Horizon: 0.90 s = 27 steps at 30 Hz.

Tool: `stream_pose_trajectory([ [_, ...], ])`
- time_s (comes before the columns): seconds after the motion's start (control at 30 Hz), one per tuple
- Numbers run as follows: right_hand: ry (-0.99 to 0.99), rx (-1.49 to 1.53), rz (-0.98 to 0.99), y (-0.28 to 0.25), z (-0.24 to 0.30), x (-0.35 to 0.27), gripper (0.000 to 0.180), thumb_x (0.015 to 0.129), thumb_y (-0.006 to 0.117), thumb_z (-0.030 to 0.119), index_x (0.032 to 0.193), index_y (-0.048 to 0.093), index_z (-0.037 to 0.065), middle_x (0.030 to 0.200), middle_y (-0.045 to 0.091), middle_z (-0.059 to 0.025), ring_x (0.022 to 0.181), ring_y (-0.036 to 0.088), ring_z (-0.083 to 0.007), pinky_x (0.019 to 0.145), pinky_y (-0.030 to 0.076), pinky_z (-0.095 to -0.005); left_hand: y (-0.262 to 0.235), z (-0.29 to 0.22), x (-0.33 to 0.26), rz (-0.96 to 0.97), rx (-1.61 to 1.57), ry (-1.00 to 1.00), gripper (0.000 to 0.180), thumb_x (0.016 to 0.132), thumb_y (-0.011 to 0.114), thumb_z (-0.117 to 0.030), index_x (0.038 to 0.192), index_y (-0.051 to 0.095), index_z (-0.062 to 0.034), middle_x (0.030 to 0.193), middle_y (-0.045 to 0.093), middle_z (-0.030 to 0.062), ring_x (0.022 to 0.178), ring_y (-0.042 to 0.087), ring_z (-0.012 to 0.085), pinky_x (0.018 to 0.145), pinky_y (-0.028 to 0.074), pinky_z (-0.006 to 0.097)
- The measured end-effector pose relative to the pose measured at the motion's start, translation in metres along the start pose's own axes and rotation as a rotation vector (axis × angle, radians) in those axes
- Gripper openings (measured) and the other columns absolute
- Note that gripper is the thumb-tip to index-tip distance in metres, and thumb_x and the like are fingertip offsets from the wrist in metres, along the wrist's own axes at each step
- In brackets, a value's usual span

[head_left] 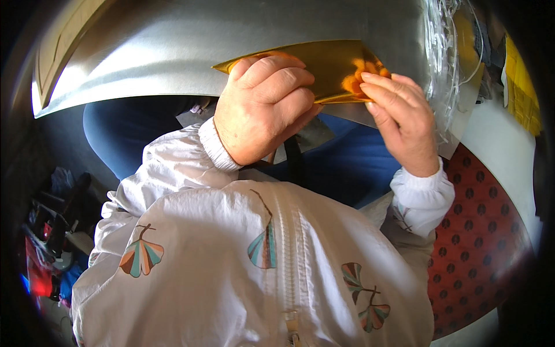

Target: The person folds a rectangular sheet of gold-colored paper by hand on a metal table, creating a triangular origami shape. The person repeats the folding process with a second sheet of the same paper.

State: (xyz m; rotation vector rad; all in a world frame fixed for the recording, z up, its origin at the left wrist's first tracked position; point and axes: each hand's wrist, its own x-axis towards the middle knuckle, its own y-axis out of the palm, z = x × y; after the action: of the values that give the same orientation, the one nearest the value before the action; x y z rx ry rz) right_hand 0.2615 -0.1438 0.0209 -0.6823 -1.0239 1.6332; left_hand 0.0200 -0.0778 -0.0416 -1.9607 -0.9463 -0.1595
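One glossy gold foil sheet (332,61) at the near edge of the silvery tabletop (173,46): pinched at its right end by the right hand (404,118); covered at left by the curled left hand (263,104), with unclear hold. Risks creasing if tugged unevenly.

red patterned sheet (474,248), yellow material (520,87)

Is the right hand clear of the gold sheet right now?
No, the right hand holds the gold sheet by its right end, fingers on top and thumb at the near edge.
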Motion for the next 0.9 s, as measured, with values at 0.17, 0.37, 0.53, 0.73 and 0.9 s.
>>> stream_pose_trajectory([
  [0.17,0.006,0.048,0.100,-0.013,-0.007,0.016,0.011,0.088,0.064,0.008,0.096,0.067,0.002,0.100,0.070,-0.0114,0.096,0.064,-0.0302,0.095,0.045,-0.0403,-0.007,0.000,0.005,-0.018,-0.101,-0.053,0.030,0.067,0.081,-0.013,0.092,0.064,-0.0057,0.100,0.061,0.0101,0.099,0.060,0.0290,0.083,0.050,0.040],
  [0.37,0.060,0.163,0.357,-0.029,-0.014,0.046,0.013,0.092,0.058,0.008,0.097,0.065,-0.001,0.090,0.065,-0.0114,0.088,0.060,-0.0273,0.085,0.046,-0.0351,-0.009,0.008,0.003,-0.082,-0.081,0.001,0.034,0.066,0.081,-0.002,0.095,0.063,-0.0016,0.097,0.058,0.0136,0.094,0.060,0.0317,0.082,0.053,0.039],
  [0.53,0.173,0.217,0.485,-0.028,-0.020,0.070,0.012,0.093,0.054,0.008,0.093,0.058,-0.003,0.080,0.055,-0.0108,0.076,0.053,-0.0216,0.071,0.043,-0.0314,-0.006,0.010,0.002,-0.122,-0.121,-0.011,0.032,0.066,0.080,-0.001,0.093,0.063,-0.0011,0.097,0.057,0.0138,0.094,0.060,0.0315,0.082,0.054,0.040],
  [0.73,0.266,0.274,0.572,-0.030,-0.022,0.083,0.013,0.095,0.052,0.009,0.089,0.053,-0.002,0.076,0.049,-0.0071,0.072,0.048,-0.0162,0.066,0.040,-0.0288,-0.008,0.002,0.003,-0.143,-0.158,-0.116,0.026,0.067,0.079,-0.001,0.088,0.064,-0.0003,0.100,0.056,0.0146,0.092,0.059,0.0319,0.082,0.053,0.040],
  [0.9,0.300,0.262,0.569,-0.029,-0.025,0.079,0.013,0.096,0.051,0.009,0.087,0.051,-0.001,0.076,0.047,-0.0056,0.070,0.045,-0.0137,0.065,0.039,-0.0274,-0.005,0.004,0.004,-0.150,-0.188,-0.135,0.025,0.068,0.078,-0.001,0.087,0.063,0.0002,0.101,0.056,0.0150,0.090,0.059,0.0320,0.080,0.052,0.040],
])
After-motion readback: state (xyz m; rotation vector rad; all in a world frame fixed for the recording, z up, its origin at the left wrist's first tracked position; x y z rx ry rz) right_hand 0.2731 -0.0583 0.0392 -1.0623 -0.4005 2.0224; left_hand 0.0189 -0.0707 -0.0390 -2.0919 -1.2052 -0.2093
